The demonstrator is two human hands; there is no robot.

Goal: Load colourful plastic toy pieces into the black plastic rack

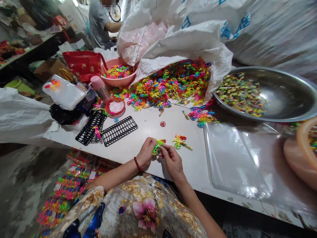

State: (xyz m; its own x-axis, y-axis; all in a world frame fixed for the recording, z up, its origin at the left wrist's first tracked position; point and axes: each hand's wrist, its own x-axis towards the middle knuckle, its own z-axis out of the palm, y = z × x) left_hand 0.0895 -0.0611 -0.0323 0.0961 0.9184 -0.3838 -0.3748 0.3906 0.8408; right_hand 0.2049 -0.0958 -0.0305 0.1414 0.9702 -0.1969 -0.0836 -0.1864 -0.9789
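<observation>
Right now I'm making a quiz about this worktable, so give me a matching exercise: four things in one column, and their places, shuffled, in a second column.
Things:
1. small green and yellow plastic piece
2. wide round steel basin
3. pink plastic bowl of colourful pieces
4. two black plastic grid trays

Places:
A. far right of the white table
B. between the fingers of the left hand and right hand
C. beside the red bag
D. lying flat, left of the hands

Pairs: 1-B, 2-A, 3-C, 4-D
</observation>
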